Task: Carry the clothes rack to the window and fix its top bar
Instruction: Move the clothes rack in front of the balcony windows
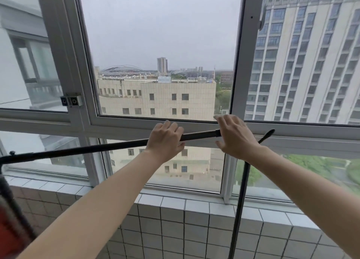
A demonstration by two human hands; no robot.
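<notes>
Gripping one top bar (97,148): left hand (165,140) clamped, right hand (236,137) seemingly spread.

No text, label, brand, number or sign can be read anywhere. The white metal window latch (71,101) at about nine o'clock shows two dark round holes and no lettering. The beige tiled low-rise building (155,97) near the centre and the grey high-rise tower (303,64) at about two o'clock carry no legible signs.
</notes>
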